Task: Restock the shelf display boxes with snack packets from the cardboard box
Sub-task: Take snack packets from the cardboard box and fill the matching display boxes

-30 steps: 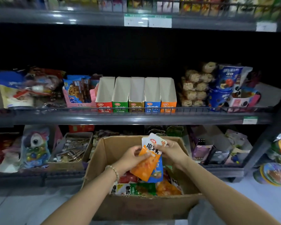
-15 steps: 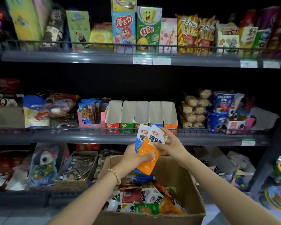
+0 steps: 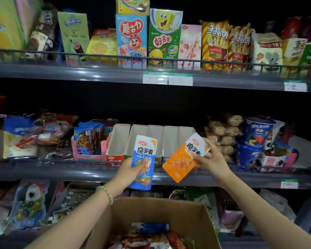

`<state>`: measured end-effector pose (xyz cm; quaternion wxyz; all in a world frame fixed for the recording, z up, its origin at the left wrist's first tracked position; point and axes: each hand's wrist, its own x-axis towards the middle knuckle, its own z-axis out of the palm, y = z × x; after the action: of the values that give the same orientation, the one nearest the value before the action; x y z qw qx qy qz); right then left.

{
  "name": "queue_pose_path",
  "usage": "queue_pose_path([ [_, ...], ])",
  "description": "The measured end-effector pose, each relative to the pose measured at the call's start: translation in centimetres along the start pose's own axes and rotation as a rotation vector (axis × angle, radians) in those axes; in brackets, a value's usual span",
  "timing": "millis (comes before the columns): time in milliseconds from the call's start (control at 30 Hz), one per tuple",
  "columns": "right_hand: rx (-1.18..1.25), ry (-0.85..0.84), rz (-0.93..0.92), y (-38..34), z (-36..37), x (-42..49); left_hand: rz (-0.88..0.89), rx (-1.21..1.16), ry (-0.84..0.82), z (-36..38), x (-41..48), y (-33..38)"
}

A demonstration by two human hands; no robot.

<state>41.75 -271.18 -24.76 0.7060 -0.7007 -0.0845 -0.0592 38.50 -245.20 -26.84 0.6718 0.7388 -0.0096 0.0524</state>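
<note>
Half a second ago both packets sat fanned together between the two hands just above the box; since then the hands have parted, each carrying one packet up to the level of the middle shelf.

The row of white open-topped cardboard display boxes (image 3: 169,135) on the grey metal shelf (image 3: 70,172) is partly covered. The packets hide most of the coloured front panels, and only the red front at the left end shows clearly. What lies inside the display boxes cannot be made out. The brown corrugated cardboard box (image 3: 160,211) is cut off by the bottom edge, with a blurred heap of loose packets (image 3: 151,238) showing in it.

The glossy blue-and-white snack packet (image 3: 144,153) stands nearly upright, long axis vertical, white printed end up, in front of the middle display boxes. The glossy orange-and-white snack packet (image 3: 181,160) is tilted. Its long axis is diagonal, with the white end up to the right and the orange end down to the left, in front of the right end of the row.

The left hand (image 3: 127,174), with a pale bead bracelet (image 3: 106,192) on its wrist, grips the lower half of the blue packet, thumb across its face. The right hand (image 3: 213,159) pinches the orange packet near its upper right edge, fingers curled behind it and the thumb on its front. Both forearms reach up and forward over the cardboard box.
</note>
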Motion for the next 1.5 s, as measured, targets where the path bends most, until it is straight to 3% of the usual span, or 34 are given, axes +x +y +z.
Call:
queue_pose_path([
  [267,-0.150,0.055,-0.196,-3.2,-4.4,8.8,0.032,0.038,-0.053,3.4,8.6,2.4],
  [467,-0.213,0.082,-0.249,-2.7,-5.5,16.2,0.082,0.007,0.077,5.7,14.2,2.2],
  [567,-0.417,0.089,-0.250,-1.3,-4.8,19.7,0.088,0.034,0.115,5.9,15.8,1.4],
  [667,-0.650,-0.048,-0.219,0.3,-3.8,21.8,0.069,0.052,0.100,5.9,16.8,0.4],
  [767,-0.695,-0.240,-0.189,1.1,-3.4,22.6,0.098,0.075,0.128,6.4,17.4,-0.3],
  [833,-0.725,-0.262,-0.181,1.2,-3.5,23.0,0.098,0.064,0.116,6.6,17.5,-0.7],
  [1100,-0.923,-0.136,-0.112,2.9,-3.1,24.9,0.019,-0.067,0.080,6.5,17.9,-2.3],
  [1267,-0.801,0.006,-0.139,4.3,-2.1,25.4,0.000,-0.088,0.063,6.5,17.9,-2.4],
  [1500,-0.814,-0.008,-0.061,4.1,-1.9,25.4,0.037,-0.042,0.066,6.4,17.7,-2.4],
])
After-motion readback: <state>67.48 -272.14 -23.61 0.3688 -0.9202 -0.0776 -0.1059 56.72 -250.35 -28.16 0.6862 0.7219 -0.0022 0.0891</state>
